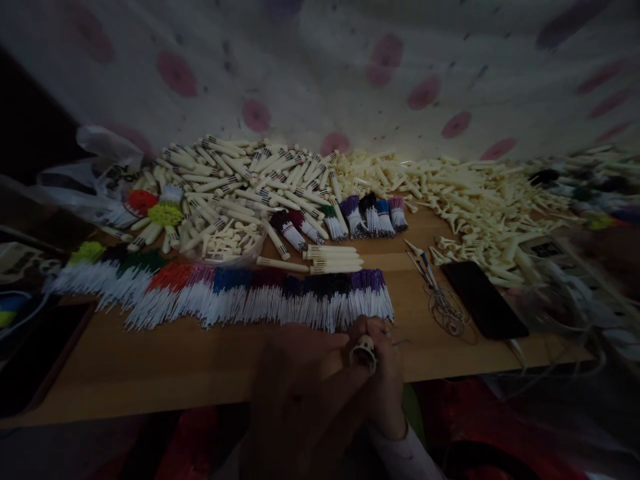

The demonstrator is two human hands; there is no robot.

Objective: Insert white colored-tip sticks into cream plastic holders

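Note:
My left hand and my right hand meet at the near edge of the wooden table. Together they pinch a small cream-coloured handle piece, its round end towards me. Both hands are closed around it. Just beyond my fingers lies a long row of white bristle bundles with coloured tips, green, red, blue and purple. The scene is dim.
A big heap of cream handles and a heap of small cream parts fill the back. Finished brush heads stand mid-table. A black phone, a wire coil and a clear bowl lie around.

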